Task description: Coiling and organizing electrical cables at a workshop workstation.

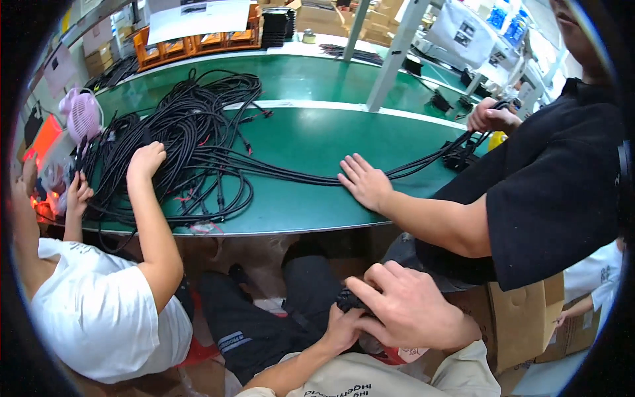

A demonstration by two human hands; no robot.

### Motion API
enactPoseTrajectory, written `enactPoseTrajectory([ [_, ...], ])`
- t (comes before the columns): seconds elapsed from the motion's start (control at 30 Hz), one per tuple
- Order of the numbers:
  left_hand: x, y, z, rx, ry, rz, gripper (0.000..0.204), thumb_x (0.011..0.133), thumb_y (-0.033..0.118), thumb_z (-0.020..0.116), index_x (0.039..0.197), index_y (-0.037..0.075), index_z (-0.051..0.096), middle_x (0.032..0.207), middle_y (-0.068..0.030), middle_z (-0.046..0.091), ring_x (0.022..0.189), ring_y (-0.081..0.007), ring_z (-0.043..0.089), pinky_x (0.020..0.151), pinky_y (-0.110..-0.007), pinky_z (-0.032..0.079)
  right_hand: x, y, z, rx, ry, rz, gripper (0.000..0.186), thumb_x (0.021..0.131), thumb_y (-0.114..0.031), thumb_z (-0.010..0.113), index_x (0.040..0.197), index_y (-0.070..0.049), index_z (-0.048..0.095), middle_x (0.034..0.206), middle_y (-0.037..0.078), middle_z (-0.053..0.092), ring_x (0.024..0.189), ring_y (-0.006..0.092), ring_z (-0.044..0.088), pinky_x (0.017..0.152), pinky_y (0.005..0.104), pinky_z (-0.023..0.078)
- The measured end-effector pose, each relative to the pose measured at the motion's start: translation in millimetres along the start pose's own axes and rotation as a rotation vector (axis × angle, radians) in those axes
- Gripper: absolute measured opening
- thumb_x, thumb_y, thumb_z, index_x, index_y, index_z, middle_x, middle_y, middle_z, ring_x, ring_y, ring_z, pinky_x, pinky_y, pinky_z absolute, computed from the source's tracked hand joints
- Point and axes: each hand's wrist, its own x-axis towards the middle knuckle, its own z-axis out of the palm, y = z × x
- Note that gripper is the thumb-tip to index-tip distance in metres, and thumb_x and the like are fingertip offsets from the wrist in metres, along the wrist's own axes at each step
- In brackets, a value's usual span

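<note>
In front of my body, above my lap, my left hand (345,329) is closed on a small black bundle (347,301) that looks like coiled cable. My right hand (413,304) is just above and beside it, its fingers curled in toward the bundle and largely covering it. What the right fingertips pinch is hidden. Farther off, a big tangled heap of black cables (178,132) lies on the green table (304,215). Several cable strands (284,173) run from the heap toward the right side.
At right, a person in a black shirt (555,178) presses one hand on the strands and grips their ends. A person in white (99,311) reaches into the heap at left, near a pink fan (81,116). Cardboard boxes (526,324) stand at lower right. A metal post (397,56) rises behind the table.
</note>
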Motion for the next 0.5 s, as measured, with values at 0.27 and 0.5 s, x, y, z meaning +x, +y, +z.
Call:
enactPoseTrajectory([
  [0.27,3.6,106.3,0.5,1.015,-0.056,0.506,0.020,0.072,0.001,0.072,0.084,0.000,0.057,0.071,-0.0095,0.061,0.066,-0.0149,0.059,0.061,-0.028,0.047,-3.0,11.5,41.6,0.541,0.110,0.286,0.041,0.077,-0.032,0.076,0.100,-0.003,0.059,0.068,0.013,0.061,0.062,0.0256,0.064,0.060,0.0355,0.050],
  [0.5,9.1,136.0,-2.3,0.579,-0.094,0.100,0.023,0.076,0.003,0.072,0.092,0.001,0.056,0.071,-0.0020,0.059,0.052,-0.0056,0.051,0.046,-0.020,0.039,22.0,17.6,100.2,1.128,0.243,0.404,0.030,0.080,-0.023,0.076,0.090,0.000,0.060,0.069,0.003,0.062,0.058,0.0061,0.056,0.053,0.0216,0.045],
])
